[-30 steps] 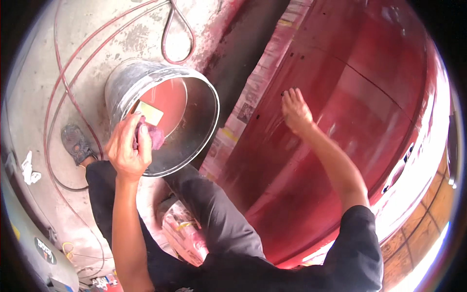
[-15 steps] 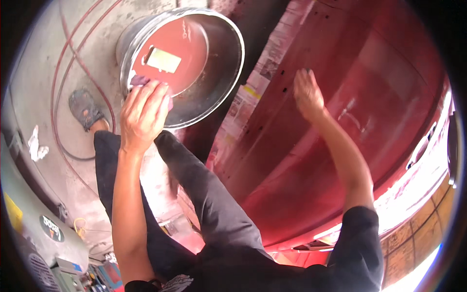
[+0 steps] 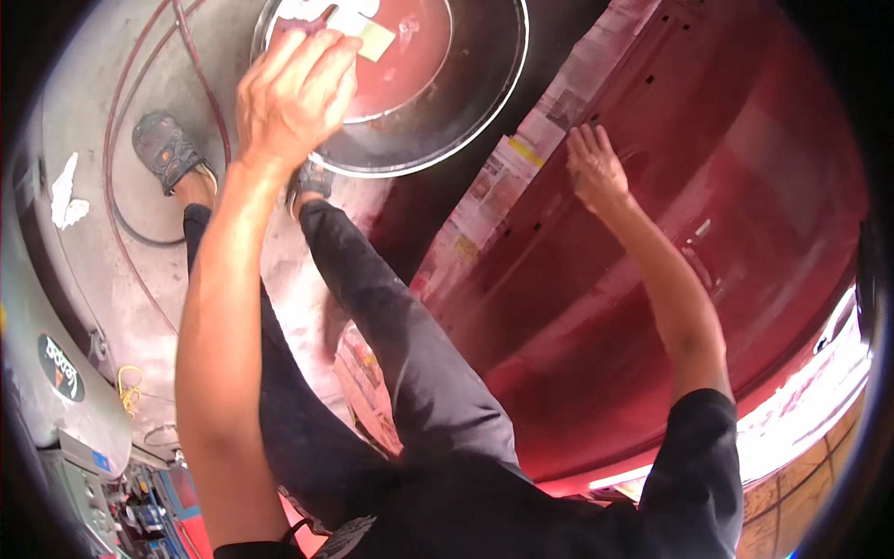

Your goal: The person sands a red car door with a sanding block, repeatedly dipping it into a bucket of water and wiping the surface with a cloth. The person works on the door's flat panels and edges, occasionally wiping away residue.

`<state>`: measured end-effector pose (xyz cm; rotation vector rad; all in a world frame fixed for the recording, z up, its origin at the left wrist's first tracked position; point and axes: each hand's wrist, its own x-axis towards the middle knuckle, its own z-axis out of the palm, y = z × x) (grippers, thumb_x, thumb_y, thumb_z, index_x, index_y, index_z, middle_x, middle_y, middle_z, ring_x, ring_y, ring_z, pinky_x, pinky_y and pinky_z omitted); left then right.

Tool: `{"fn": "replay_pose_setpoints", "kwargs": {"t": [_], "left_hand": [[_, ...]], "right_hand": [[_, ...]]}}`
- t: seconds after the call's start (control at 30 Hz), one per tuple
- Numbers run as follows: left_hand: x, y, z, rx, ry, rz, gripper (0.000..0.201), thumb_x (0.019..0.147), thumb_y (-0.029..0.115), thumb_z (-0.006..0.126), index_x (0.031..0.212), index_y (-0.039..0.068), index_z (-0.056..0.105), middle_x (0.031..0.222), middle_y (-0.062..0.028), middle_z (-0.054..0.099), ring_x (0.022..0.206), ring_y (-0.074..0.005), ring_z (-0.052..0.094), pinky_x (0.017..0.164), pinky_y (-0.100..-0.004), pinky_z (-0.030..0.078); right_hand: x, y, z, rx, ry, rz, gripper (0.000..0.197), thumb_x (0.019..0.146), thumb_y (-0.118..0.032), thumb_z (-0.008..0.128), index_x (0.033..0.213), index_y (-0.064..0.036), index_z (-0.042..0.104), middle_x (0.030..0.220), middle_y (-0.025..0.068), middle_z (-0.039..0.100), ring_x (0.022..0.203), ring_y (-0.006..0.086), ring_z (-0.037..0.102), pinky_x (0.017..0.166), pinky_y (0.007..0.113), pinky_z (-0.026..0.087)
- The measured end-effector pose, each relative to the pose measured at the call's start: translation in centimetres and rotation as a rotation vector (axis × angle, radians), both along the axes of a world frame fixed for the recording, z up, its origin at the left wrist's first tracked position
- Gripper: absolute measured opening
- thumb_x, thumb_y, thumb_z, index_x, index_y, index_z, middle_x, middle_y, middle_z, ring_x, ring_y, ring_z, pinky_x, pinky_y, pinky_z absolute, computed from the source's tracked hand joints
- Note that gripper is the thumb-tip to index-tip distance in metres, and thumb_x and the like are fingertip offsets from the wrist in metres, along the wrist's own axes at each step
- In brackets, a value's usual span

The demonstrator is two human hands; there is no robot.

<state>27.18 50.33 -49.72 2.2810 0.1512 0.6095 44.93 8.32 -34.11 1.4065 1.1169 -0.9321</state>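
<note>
My left hand (image 3: 296, 98) hangs over the near left rim of a round dark bucket (image 3: 498, 88) with reddish liquid in it. Its fingers are bent together around a thin, dark purplish piece (image 3: 318, 20), mostly hidden behind them. Just past the fingertips, a pale yellow block (image 3: 374, 41) sits in the bucket. My right hand (image 3: 598, 170) rests with fingers spread on a glossy dark red car body panel (image 3: 643, 307), close to its edge, and nothing shows in its grasp.
Newspaper strips (image 3: 498, 172) run along the panel's left edge. A reddish hose (image 3: 110, 177) loops over the concrete floor at left, beside a crumpled white scrap (image 3: 67, 193). A grey tank (image 3: 79, 401) stands at lower left. My shod foot (image 3: 168, 149) is near the hose.
The bucket and yellow block now sit higher in the picture, and my left hand has risen with them. My right hand stays on the panel, its fingers now more spread.
</note>
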Motion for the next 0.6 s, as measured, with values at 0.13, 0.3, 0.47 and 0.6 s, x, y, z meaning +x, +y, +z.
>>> {"fn": "replay_pose_setpoints", "kwargs": {"t": [0.13, 0.3, 0.47, 0.6], "left_hand": [[-0.4, 0.3, -0.2, 0.082, 0.070, -0.050, 0.025, 0.083, 0.008, 0.076, 0.108, 0.010, 0.077, 0.102, -0.0036, 0.075, 0.091, -0.0220, 0.070, 0.081, -0.0349, 0.059], [-0.3, 0.0, 0.2, -0.022, -0.012, -0.039, 0.022, 0.081, 0.006, 0.075, 0.102, 0.011, 0.078, 0.097, -0.0022, 0.074, 0.087, -0.0221, 0.069, 0.075, -0.0344, 0.059], [-2.0, -0.6, 2.1, -0.463, 0.050, 0.077, 0.019, 0.090, 0.000, 0.072, 0.108, 0.003, 0.076, 0.099, -0.0044, 0.075, 0.089, -0.0180, 0.070, 0.078, -0.0317, 0.058], [-3.3, 0.0, 6.9, -1.029, 0.018, 0.257, 0.017, 0.094, -0.001, 0.070, 0.111, -0.001, 0.074, 0.101, -0.0056, 0.075, 0.093, -0.0157, 0.070, 0.082, -0.0301, 0.057]], "right_hand": [[-15.0, -2.9, -1.6, 0.016, 0.185, -0.033, 0.054, 0.092, -0.028, 0.061, 0.141, -0.0062, 0.063, 0.158, 0.0140, 0.050, 0.154, 0.0298, 0.037, 0.127, 0.052, 0.023], [-9.4, 0.4, -2.5, -0.149, 0.297, -0.303, 0.053, 0.091, -0.027, 0.064, 0.138, -0.0022, 0.065, 0.156, 0.0157, 0.051, 0.151, 0.0284, 0.040, 0.129, 0.053, 0.019], [-9.9, 1.5, -2.4, -0.049, 0.010, 0.077, 0.049, 0.098, -0.018, 0.053, 0.142, 0.0021, 0.061, 0.151, 0.0166, 0.053, 0.148, 0.0349, 0.041, 0.129, 0.055, 0.020], [-26.6, -2.5, -2.0, -0.226, 0.414, -0.177, 0.053, 0.091, -0.031, 0.062, 0.134, -0.0010, 0.070, 0.152, 0.0174, 0.055, 0.149, 0.0411, 0.038, 0.129, 0.057, 0.018]]}}
